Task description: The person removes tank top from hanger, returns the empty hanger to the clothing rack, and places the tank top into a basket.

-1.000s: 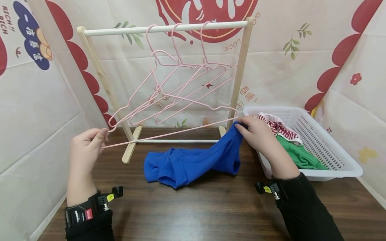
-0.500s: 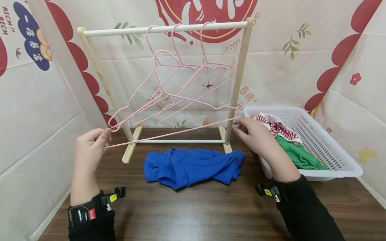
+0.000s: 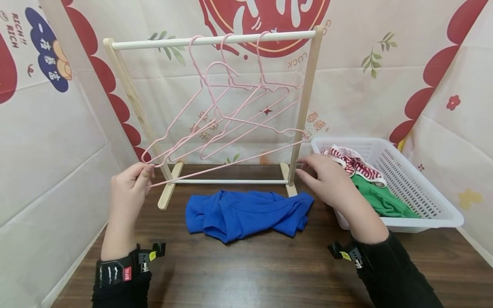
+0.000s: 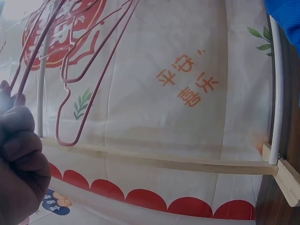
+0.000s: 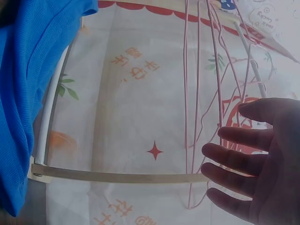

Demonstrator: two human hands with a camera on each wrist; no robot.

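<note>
In the head view my left hand (image 3: 131, 188) pinches the left end of a pink clothes hanger (image 3: 246, 160). The hanger is in front of the rack, its hook unhooked and pointing up. In the left wrist view the curled fingers (image 4: 21, 140) hold the pink wire. My right hand (image 3: 331, 184) is beside the rack's right post, below the hanger's right end; in the right wrist view its fingers (image 5: 234, 159) are spread and hold nothing. Between the hands a crumpled blue garment (image 3: 250, 214) lies on the table.
Behind stands a wooden rack (image 3: 127, 81) with a white top rail (image 3: 154, 44); three pink hangers (image 3: 262, 55) hang from it. At the right, a white plastic basket (image 3: 435, 205) holds a green garment (image 3: 379, 196) and a red-and-white striped one (image 3: 362, 169). Printed cloth walls surround the wooden table (image 3: 239, 278).
My right hand has let go of the blue garment's right end, which dropped flat onto the table. My left hand has moved right, and the held hanger has shifted right with it.
</note>
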